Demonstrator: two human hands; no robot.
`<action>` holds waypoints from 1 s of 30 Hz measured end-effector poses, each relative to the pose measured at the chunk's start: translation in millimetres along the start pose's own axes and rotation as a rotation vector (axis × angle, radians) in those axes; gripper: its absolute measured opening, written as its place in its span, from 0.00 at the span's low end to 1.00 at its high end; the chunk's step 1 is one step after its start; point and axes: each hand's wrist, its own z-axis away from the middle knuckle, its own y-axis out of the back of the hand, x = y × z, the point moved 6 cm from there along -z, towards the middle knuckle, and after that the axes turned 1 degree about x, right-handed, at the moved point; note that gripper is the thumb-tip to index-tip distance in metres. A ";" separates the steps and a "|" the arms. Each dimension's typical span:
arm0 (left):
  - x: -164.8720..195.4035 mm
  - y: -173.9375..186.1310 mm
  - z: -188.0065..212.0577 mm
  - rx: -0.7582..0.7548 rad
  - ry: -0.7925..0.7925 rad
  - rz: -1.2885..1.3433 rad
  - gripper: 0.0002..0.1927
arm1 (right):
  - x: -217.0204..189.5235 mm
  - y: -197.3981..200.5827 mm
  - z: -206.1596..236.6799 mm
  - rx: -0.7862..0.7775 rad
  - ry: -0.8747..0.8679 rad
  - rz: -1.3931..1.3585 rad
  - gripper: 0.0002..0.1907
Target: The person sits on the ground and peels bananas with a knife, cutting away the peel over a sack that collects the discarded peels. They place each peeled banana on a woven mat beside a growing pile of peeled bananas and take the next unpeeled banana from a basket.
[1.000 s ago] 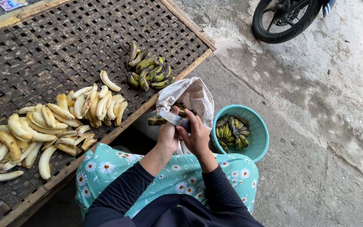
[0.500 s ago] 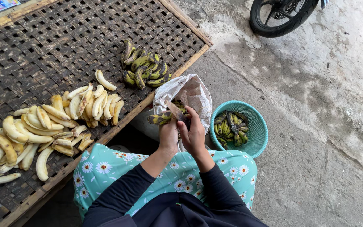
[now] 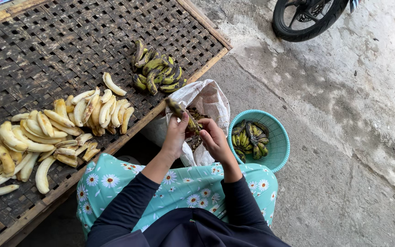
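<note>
Both hands hold one unpeeled banana [image 3: 182,112], its skin green blotched with black, directly above the white sack [image 3: 206,103]. The left hand [image 3: 175,135] is closed around the fruit's near end with the thumb laid along it; the right hand [image 3: 212,138] curls its fingers against the same banana from the sack's basket side. The sack is a soft, crumpled plastic bag with its mouth open, and dark peelings show inside.

Just right of the sack stands one round teal plastic basket [image 3: 280,137] with slotted walls, holding a small cluster of green-black bananas [image 3: 250,139]; their exact number cannot be told.

Left of the sack lies the worktop [image 3: 46,41], a flat mat of dark woven bamboo strips framed by pale wooden slats. On it, nearest the sack, sits one heap of unpeeled green bananas [image 3: 156,71], about ten. Farther left spread two loose piles of peeled bananas [image 3: 92,110], smooth, curved and pale yellow, dozens in all.

Beyond the sack, on rough grey concrete [image 3: 344,137], one black motorcycle tyre [image 3: 305,18] shows.
</note>
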 end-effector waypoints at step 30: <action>85.1 -30.8 51.8 0.167 -1.076 -0.953 0.21 | -73.6 -46.2 16.9 0.017 0.245 0.359 0.30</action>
